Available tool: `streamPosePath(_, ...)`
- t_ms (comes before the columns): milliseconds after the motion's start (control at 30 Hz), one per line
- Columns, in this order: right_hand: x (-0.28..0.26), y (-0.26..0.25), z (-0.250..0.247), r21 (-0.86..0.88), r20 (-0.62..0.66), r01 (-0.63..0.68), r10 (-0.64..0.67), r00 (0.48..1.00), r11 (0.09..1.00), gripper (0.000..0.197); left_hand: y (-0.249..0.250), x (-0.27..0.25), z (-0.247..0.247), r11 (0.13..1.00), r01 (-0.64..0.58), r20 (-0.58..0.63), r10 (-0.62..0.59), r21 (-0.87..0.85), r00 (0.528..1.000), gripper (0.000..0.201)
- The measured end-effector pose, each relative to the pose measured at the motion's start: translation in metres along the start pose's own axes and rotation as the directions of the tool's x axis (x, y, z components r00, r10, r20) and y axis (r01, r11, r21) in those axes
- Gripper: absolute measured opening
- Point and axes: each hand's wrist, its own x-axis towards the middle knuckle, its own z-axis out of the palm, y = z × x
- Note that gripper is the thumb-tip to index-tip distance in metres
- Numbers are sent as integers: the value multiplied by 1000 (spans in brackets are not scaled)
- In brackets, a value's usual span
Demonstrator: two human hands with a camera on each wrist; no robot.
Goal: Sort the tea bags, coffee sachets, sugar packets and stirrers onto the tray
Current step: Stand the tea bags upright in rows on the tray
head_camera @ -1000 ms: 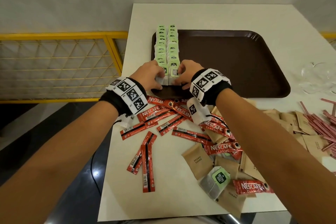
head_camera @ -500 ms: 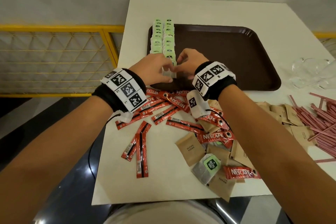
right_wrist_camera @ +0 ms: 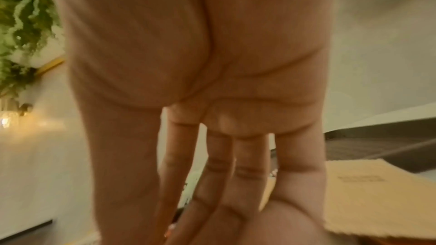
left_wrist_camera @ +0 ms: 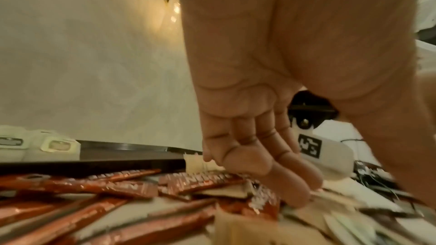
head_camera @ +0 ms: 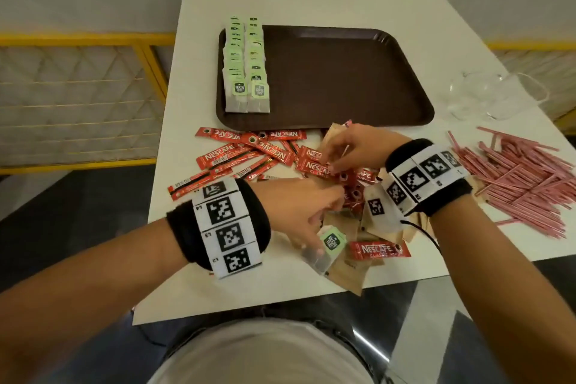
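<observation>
Brown tray, counter centre: two tea-bag rows along its 9 o'clock edge. Coffee sachets, sugar packets at 6 o'clock; stirrers at 4 o'clock. Left hand: fingers extended, touching loose tea bag. Right hand: fingertips on sachets; grasp cannot be told.

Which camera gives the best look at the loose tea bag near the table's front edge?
Head view: the loose tea bag lies whole by the left hand fingertips, green tag legible. Left wrist shows only blurred packets beneath the fingers; right wrist is mostly palm and doesn't show it.
</observation>
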Motion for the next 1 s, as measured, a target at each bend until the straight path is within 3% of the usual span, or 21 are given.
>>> streamPosePath(133,1,-1,9,-36,62,14,-12,998,999,16,4,15,11,983,-29,56,19,182,998,54)
streamPosePath(267,1,1,8,-47,63,55,-52,997,997,17,3,22,9,980,-13,41,5,199,999,51)
streamPosePath(500,-6,10,11,-69,59,111,-107,993,991,21,-10,15,1,999,17,-43,-15,51,999,27)
streamPosePath(667,-10,-8,25,-262,105,149,-126,987,954,26,-34,-12,-28,985,110,-130,-127,-132,983,14)
streamPosePath(767,-1,-17,34,-362,93,149,-123,988,920,37,-35,-17,-28,986,146,39,-143,-79,989,30)
streamPosePath(833,3,-17,34,-371,53,136,-125,991,918,33,-34,-14,-22,980,185,124,-176,-68,977,39)
streamPosePath(1000,3,-11,31,-349,-25,154,-174,984,924,24,-40,-17,-19,963,250,79,-243,-103,967,35)
